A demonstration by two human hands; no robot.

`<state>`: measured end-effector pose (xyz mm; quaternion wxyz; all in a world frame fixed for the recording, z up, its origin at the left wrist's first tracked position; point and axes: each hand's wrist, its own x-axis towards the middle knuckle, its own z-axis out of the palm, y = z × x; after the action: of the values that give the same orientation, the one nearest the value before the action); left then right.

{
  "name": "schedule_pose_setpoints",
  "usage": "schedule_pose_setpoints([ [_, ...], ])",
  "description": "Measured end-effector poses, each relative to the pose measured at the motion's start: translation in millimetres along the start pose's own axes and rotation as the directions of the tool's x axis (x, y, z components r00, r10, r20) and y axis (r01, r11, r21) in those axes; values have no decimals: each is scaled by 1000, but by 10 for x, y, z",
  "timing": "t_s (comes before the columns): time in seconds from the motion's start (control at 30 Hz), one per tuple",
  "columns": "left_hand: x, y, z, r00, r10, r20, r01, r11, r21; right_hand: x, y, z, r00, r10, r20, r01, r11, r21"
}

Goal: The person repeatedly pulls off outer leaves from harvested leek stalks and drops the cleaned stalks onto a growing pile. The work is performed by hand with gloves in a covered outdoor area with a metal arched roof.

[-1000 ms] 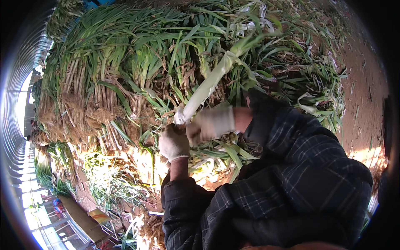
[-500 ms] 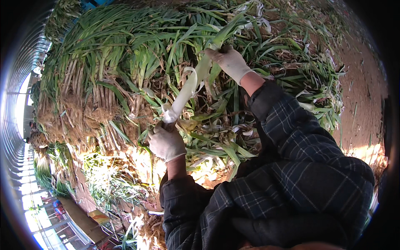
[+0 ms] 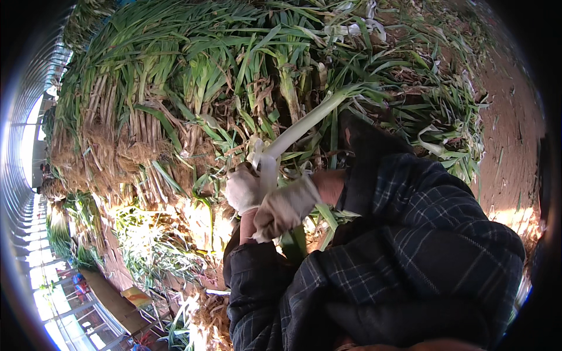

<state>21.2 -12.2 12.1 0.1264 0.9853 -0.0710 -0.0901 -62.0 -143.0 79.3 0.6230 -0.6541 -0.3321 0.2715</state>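
Observation:
A long pale leek (image 3: 301, 124) slants up from my gloved left hand (image 3: 243, 187), which is closed round its root end. Its green top lies toward the upper right. A pale strip of peeled layer (image 3: 269, 172) hangs down from the white base into my gloved right hand (image 3: 287, 207), which is closed on it, slightly blurred, below and right of my left hand and in front of the left wrist. Beneath the hands lie loose green leaves (image 3: 325, 217), partly hidden by my arms.
Piled leeks with brown roots (image 3: 134, 126) fill the area beyond my hands. Leaf scraps (image 3: 146, 245) lie at lower left, near a board (image 3: 105, 292). Bare dirt ground (image 3: 506, 134) is at right. Greenhouse framing (image 3: 26, 140) runs along the left edge.
My right hand moved from high on the leek down toward me, and the peeled strip now hangs from the base to it. My left hand moved slightly right, still on the root end.

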Motion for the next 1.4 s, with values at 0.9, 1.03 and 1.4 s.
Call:
schedule_pose_setpoints([
  [0.9,-343,81,-290,576,751,323,-98,456,-885,-1115,-52,-1509,431,-19,-902,631,721,286],
  [1.03,-368,143,-326,634,732,250,-225,484,-845,-1060,-69,-1537,270,16,-963,555,815,170],
  [1.4,-148,9,199,887,462,3,-339,656,-674,-424,-138,-572,991,-8,-132,-51,898,-438],
])
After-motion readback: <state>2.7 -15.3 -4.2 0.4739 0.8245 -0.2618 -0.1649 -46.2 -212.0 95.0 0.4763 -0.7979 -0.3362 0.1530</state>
